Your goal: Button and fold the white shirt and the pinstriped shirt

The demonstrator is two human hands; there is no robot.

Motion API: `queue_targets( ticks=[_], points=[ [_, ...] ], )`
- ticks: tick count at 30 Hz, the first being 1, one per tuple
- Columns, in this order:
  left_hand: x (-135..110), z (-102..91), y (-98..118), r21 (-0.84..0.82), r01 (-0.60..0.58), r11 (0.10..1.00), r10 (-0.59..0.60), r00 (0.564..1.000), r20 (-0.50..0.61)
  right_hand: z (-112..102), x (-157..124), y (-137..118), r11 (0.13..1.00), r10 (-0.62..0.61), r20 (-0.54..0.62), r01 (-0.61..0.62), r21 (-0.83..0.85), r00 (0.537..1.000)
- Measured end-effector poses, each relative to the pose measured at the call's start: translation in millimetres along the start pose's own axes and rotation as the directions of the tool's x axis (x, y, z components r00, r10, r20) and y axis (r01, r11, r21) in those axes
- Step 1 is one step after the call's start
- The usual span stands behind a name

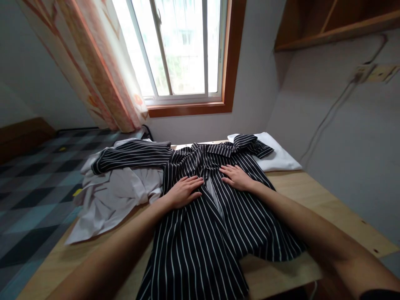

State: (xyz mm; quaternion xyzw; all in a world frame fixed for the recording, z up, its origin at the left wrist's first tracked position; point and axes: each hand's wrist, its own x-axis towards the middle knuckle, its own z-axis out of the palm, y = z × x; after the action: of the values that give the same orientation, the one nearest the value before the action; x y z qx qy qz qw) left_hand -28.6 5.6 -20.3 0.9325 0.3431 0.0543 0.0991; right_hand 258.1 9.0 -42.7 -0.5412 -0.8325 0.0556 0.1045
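Note:
A black shirt with white stripes (193,246) lies spread on the wooden table (312,196), its front parted by a narrow gap. One sleeve stretches left over a crumpled white garment (118,196); the other is bunched at the far right, on a folded white cloth (278,160). My left hand (184,191) rests flat on the left front panel, fingers stretched out. On the right panel, near the chest, my right hand (236,177) lies flat with its fingers spread. Neither hand grips the fabric.
To the left is a bed with a checked cover (34,187). A patterned curtain (103,75) hangs beside the window (178,50) behind the table. On the right wall are a wooden shelf (337,29) and a socket with a plugged-in cable (362,73).

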Motion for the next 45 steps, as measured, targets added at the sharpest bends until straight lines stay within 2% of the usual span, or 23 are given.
queue_targets(
  ticks=[3,5,8,10,13,15,19,22,24,27,30,33,35,37,42,45],
  points=[
    [4,0.3,4,-0.035,0.016,0.999,-0.019,0.995,-0.101,-9,0,-30,0.995,0.077,-0.091,-0.083,-0.06,0.993],
    [8,1.4,9,-0.037,0.026,0.999,-0.032,0.986,-0.166,-11,0,-53,0.992,0.097,-0.095,-0.104,-0.071,0.991],
    [15,2.7,18,0.014,0.053,0.999,-0.049,0.982,-0.184,-8,0,-80,0.988,0.114,-0.083,-0.122,-0.094,0.99],
    [19,2.8,23,0.035,0.112,0.993,-0.104,0.976,-0.19,-6,1,-87,0.981,0.137,-0.095,-0.149,-0.121,0.986],
    [25,1.2,31,0.032,0.295,0.955,-0.277,0.927,-0.253,-4,3,-84,0.978,0.16,-0.092,-0.171,-0.121,0.983],
    [29,-0.3,36,0.015,0.394,0.919,-0.377,0.887,-0.265,-4,6,-77,0.978,0.196,-0.075,-0.2,-0.061,0.978],
    [40,-0.6,44,-0.01,0.442,0.897,-0.435,0.878,-0.199,-2,9,-60,0.945,0.287,-0.055,-0.273,0.179,0.956],
    [48,1.7,44,-0.18,0.475,0.862,-0.501,0.853,-0.147,5,9,-48,0.884,0.294,-0.087,-0.236,0.403,0.952],
    [52,3.4,40,-0.415,0.463,0.784,-0.544,0.833,-0.098,11,9,-42,0.809,0.307,-0.121,-0.192,0.556,0.944],
    [56,5.9,37,-0.728,0.342,0.594,-0.555,0.829,-0.064,18,9,-35,0.66,0.332,-0.159,-0.109,0.743,0.93],
    [58,8.3,39,-0.874,0.251,0.416,-0.57,0.821,-0.035,21,8,-33,0.532,0.355,-0.162,-0.056,0.845,0.921],
    [60,11.3,46,-0.934,0.246,0.26,-0.613,0.789,0.037,22,6,-33,0.457,0.366,-0.143,-0.044,0.888,0.92],
    [63,14.0,50,-0.95,0.246,0.191,-0.652,0.755,0.065,22,5,-34,0.443,0.367,-0.14,-0.04,0.896,0.92],
    [66,16.8,53,-0.959,0.234,0.158,-0.677,0.733,0.067,23,4,-35,0.456,0.364,-0.154,-0.031,0.89,0.919],
    [67,20.1,56,-0.972,0.204,0.118,-0.672,0.737,0.073,26,2,-37,0.556,0.362,-0.205,-0.034,0.831,0.909],
    [66,19.0,56,-0.974,0.21,0.083,-0.674,0.732,0.1,27,0,-39,0.568,0.378,-0.22,-0.037,0.822,0.899]
  ],
)
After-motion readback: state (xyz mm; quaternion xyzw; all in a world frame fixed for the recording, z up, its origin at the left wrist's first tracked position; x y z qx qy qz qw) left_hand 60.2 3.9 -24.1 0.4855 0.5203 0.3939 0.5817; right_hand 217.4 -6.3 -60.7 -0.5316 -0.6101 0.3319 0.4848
